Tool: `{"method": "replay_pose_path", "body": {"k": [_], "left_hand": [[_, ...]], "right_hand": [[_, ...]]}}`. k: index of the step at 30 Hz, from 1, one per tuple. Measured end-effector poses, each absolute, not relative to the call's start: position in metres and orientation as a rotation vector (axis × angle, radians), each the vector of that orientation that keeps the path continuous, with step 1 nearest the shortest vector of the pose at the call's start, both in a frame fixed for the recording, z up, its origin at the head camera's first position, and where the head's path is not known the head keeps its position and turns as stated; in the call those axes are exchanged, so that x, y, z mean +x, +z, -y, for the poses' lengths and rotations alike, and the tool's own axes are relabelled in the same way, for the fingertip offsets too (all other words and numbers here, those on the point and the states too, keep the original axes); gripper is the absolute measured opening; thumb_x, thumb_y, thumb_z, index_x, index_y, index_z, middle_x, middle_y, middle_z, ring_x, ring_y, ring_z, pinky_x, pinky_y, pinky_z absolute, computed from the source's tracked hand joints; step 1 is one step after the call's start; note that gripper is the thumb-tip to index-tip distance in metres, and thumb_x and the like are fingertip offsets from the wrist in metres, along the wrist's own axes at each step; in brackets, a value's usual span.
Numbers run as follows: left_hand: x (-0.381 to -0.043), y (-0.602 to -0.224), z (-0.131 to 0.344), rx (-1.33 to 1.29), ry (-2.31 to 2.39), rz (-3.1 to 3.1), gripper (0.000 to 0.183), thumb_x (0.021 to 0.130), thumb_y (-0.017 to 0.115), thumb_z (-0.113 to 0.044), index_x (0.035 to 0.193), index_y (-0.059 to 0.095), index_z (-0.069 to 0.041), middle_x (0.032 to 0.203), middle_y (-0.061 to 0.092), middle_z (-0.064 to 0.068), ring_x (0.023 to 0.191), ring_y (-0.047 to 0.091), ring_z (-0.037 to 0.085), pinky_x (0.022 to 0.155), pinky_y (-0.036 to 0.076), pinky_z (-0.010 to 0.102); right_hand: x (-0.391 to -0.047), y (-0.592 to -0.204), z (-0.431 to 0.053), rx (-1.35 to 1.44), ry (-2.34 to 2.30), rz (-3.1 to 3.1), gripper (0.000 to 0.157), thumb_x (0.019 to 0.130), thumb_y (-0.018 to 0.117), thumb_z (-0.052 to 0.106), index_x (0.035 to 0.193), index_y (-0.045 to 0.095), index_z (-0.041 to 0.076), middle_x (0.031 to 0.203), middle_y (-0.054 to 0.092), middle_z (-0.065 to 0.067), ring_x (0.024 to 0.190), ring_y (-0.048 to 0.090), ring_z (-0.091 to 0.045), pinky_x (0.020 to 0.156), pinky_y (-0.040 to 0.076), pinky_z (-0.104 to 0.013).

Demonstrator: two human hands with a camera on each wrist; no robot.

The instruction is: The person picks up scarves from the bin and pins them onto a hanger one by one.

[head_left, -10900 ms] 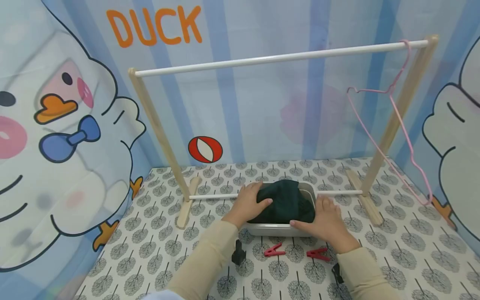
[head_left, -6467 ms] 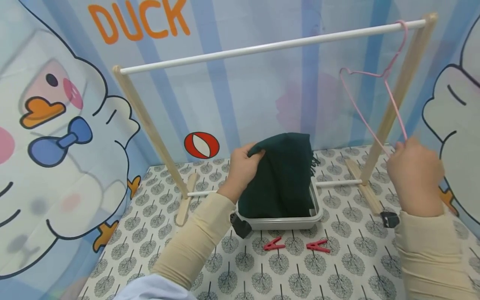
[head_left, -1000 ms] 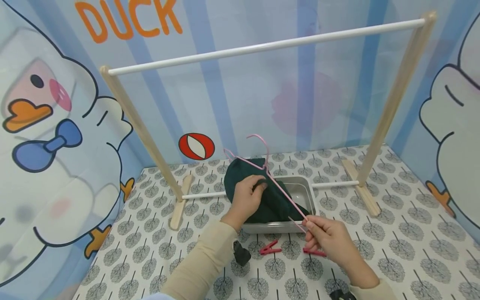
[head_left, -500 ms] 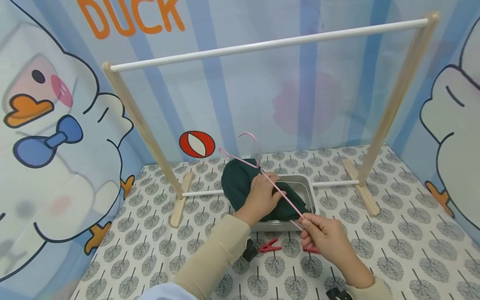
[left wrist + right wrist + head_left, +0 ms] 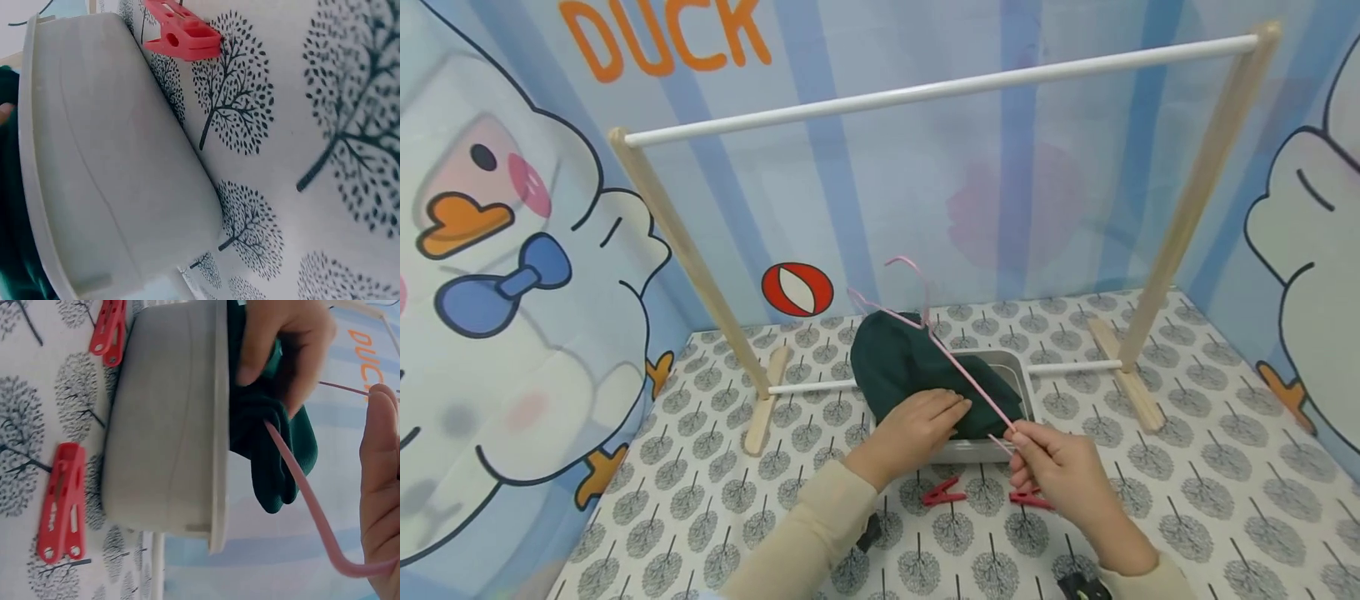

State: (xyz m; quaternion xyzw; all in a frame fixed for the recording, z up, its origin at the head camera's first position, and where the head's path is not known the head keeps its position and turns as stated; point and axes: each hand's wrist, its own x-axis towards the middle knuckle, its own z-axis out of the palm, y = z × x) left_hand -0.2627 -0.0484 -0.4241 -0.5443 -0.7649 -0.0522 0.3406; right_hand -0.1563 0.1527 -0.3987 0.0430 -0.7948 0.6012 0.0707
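My left hand (image 5: 913, 433) is at the front of a dark green scarf (image 5: 891, 358). In the right wrist view, the scarf bunches between its thumb and fingers. The scarf is heaped in a pale grey plastic tub (image 5: 973, 452) and bulges past the tub's left side. A pink clothes hanger (image 5: 973, 385) slants over it, hook upward. My right hand (image 5: 1063, 475) pinches the hanger's near right corner between thumb and fingers. In the right wrist view, the hanger's lower bar (image 5: 306, 487) runs into the scarf's folds, where its far part is hidden.
Two red clothespins (image 5: 943, 493) (image 5: 1032, 498) lie in front of the tub, the right one partly behind my right hand. Over the tub stands a rack with a white top rail (image 5: 940, 90), wooden posts and a low white bar (image 5: 1075, 367). A printed curtain hangs behind.
The hanger has left the rail and is over the scarf in my right hand. In the last second, my left hand has slid from the scarf's upper part down to its front.
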Motion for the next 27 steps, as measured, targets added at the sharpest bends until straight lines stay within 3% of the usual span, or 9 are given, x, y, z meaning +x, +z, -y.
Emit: {"method": "replay_pose_path", "body": {"k": [3,9,13,22,27], "left_hand": [[-0.262,-0.423,0.045,-1.388,-0.083,2.018,0.025,0.084,0.069,-0.015,0.109,0.067,-0.008,0.106,0.066,0.003,0.102,0.060,0.014,0.094,0.043,0.023],[-0.266,-0.417,0.037,-1.422,-0.073,1.923,0.007,0.085,0.064,-0.010,0.090,0.069,-0.011,0.091,0.066,-0.001,0.090,0.061,0.012,0.086,0.047,0.022],[-0.267,-0.413,0.033,-1.444,-0.067,1.917,0.006,0.087,0.063,-0.008,0.082,0.066,-0.011,0.085,0.064,-0.002,0.085,0.061,0.011,0.084,0.047,0.021],[-0.265,-0.403,0.034,-1.277,-0.490,2.118,0.008,0.087,0.063,-0.004,0.094,0.061,-0.007,0.092,0.064,0.004,0.090,0.060,0.015,0.086,0.046,0.023],[-0.265,-0.392,0.029,-1.170,-0.760,2.121,0.008,0.089,0.056,0.000,0.095,0.060,-0.004,0.090,0.062,0.006,0.082,0.058,0.016,0.075,0.048,0.023]], "right_hand": [[-0.156,-0.396,-0.151,0.175,1.806,2.379,0.023,0.093,0.054,0.006,0.106,0.063,-0.010,0.066,0.062,-0.012,0.050,0.060,-0.009,0.050,0.054,-0.029],[-0.155,-0.397,-0.154,0.150,1.818,2.377,0.024,0.093,0.054,0.006,0.108,0.063,-0.010,0.066,0.062,-0.011,0.051,0.061,-0.009,0.050,0.054,-0.028],[-0.155,-0.398,-0.155,0.172,1.839,2.353,0.024,0.093,0.053,0.005,0.106,0.062,-0.012,0.066,0.062,-0.011,0.050,0.061,-0.009,0.050,0.054,-0.028],[-0.159,-0.396,-0.159,0.106,1.905,2.421,0.024,0.094,0.052,0.006,0.107,0.061,-0.012,0.067,0.060,-0.012,0.053,0.061,-0.012,0.052,0.055,-0.030],[-0.159,-0.394,-0.159,0.075,1.853,2.487,0.022,0.094,0.051,0.005,0.107,0.062,-0.010,0.067,0.060,-0.013,0.053,0.061,-0.012,0.052,0.054,-0.029]]}}
